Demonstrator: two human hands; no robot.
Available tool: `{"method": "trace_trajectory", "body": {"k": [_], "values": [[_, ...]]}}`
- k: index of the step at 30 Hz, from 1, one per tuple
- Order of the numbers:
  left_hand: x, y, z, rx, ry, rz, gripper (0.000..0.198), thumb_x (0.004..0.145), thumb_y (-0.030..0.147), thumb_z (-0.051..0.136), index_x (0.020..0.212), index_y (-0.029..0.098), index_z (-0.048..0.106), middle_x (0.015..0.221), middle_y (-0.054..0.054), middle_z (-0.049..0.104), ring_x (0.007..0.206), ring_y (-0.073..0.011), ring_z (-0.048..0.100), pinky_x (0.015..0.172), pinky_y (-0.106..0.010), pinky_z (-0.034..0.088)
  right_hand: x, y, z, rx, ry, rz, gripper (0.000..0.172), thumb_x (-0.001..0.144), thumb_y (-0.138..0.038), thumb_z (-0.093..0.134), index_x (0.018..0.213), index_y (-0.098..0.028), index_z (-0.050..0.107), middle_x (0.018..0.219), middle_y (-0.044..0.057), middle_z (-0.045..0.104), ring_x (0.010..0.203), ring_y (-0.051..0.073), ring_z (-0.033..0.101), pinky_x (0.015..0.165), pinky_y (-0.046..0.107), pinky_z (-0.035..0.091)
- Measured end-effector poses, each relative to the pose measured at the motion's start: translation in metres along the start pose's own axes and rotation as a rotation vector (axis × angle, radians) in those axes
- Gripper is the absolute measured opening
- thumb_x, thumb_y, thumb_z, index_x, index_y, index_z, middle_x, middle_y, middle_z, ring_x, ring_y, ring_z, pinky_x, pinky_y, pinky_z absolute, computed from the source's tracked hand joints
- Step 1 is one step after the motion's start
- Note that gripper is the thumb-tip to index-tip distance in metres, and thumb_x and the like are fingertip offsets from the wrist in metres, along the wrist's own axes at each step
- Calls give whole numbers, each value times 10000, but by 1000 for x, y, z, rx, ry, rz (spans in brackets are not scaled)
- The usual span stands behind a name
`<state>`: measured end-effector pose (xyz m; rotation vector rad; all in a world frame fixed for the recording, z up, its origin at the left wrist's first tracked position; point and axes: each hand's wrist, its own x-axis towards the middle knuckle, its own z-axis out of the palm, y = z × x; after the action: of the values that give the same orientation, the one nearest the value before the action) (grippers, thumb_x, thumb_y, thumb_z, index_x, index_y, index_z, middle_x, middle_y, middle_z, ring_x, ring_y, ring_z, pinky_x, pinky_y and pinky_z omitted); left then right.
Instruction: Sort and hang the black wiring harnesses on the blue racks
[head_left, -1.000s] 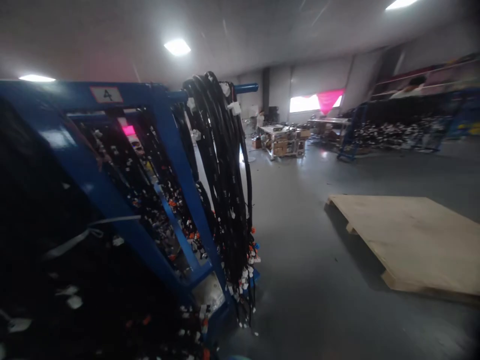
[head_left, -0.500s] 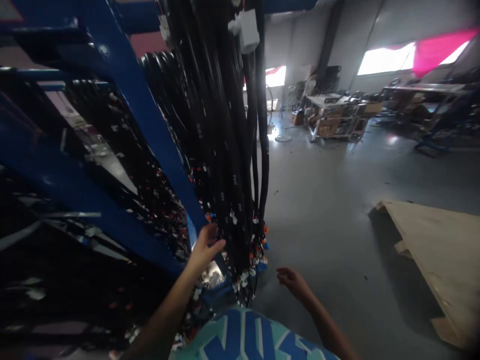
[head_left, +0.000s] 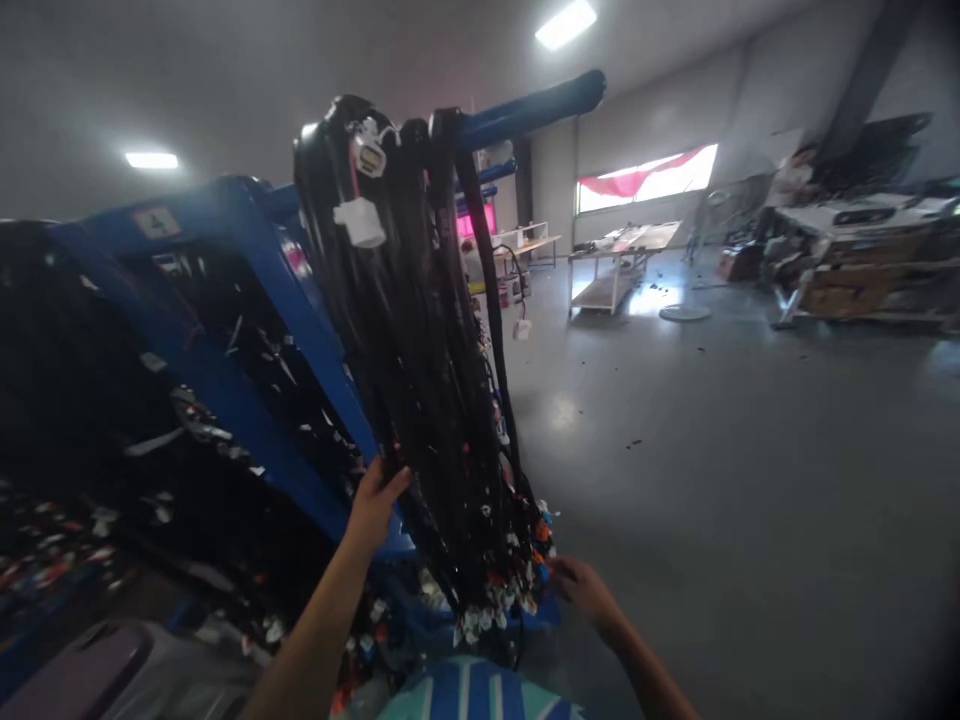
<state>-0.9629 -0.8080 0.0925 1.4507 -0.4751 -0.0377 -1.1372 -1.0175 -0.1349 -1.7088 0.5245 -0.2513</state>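
A thick bundle of black wire harnesses (head_left: 427, 370) hangs over a blue rack arm (head_left: 536, 105). White, orange and blue connectors (head_left: 499, 600) cluster at its lower end, and a white connector (head_left: 361, 222) dangles near the top. Against the bundle's left edge lies my left hand (head_left: 375, 510), thumb spread from the fingers; its fingertips are partly hidden. My right hand (head_left: 585, 592) is at the bundle's lower right, its loosely bent fingers beside or touching the orange and blue connectors. Nothing shows clearly within it.
More black harnesses (head_left: 67, 350) hang on the blue rack frame (head_left: 247, 250) at left, with a number label (head_left: 156, 222). A grey-lilac object (head_left: 82, 660) is at lower left. White worktables (head_left: 626, 240) stand farther back, and a person (head_left: 793, 180) is at the right one.
The camera has tilted up, bringing the rack arm and the bundle's top into view. My left hand has come against the bundle, and my right hand has closed the gap to the connectors.
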Motion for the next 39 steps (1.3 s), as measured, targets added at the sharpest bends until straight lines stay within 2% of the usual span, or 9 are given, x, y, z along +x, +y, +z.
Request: {"method": "trace_trajectory", "body": {"k": [5,9,15,19,23,27,31,36,39], "values": [[-15,15,4,39,155,8,519,493,440,796,913,183,632,910,-31,670,874,-196,595,817,-299,461,46,-51,-37,86,122,-180,371,617,-414,519,857,-154,633,878,90,664,837,230,594,812,373,449],[-24,24,6,63,240,-38,501,443,397,819,851,175,631,795,-5,662,734,-150,590,709,-250,467,81,-104,-43,213,116,-365,409,678,-437,532,969,-157,602,961,85,651,855,206,592,840,384,452],[-42,33,-7,109,249,-97,343,439,228,773,725,140,605,543,30,578,483,-98,512,495,-210,415,66,-156,-14,538,-200,-530,450,766,-508,531,1087,-193,545,1041,60,632,968,183,584,898,339,451],[-58,43,-6,101,90,-131,333,454,197,696,768,139,600,525,19,570,417,-95,474,420,-207,352,50,-161,11,473,-360,-603,557,697,-471,629,1159,-186,502,1100,75,608,998,202,574,920,363,437],[-64,52,-5,0,-130,-209,452,446,185,622,895,138,603,655,-22,629,406,-92,467,378,-208,291,51,-155,20,330,-265,-552,376,733,-446,590,972,-156,589,933,73,644,874,207,599,865,390,452],[-62,50,-5,-92,-271,-256,656,456,189,595,1110,146,569,711,-31,648,397,-85,462,375,-207,272,39,-149,11,209,59,-616,412,737,-435,597,1033,-151,559,959,90,615,878,215,585,824,400,474],[-51,37,1,-151,-419,-305,770,463,213,607,1224,139,515,666,-29,655,362,-75,429,371,-200,271,0,-165,5,8,493,-978,252,793,-286,559,1018,-174,554,972,97,597,967,222,554,856,414,475],[-37,27,-2,-213,-524,-258,730,477,210,621,1194,111,528,618,-16,634,358,-74,427,377,-201,310,-29,-214,33,-121,111,-1157,339,843,-180,441,1179,-192,481,1150,116,564,1070,194,548,858,362,519],[-35,30,-18,-215,-527,-211,599,484,194,622,1071,81,582,560,-7,603,351,-73,430,362,-193,290,-25,-240,55,-259,92,-1082,504,816,-200,436,1311,-142,361,1325,163,439,1251,248,412,1004,456,419]]}}
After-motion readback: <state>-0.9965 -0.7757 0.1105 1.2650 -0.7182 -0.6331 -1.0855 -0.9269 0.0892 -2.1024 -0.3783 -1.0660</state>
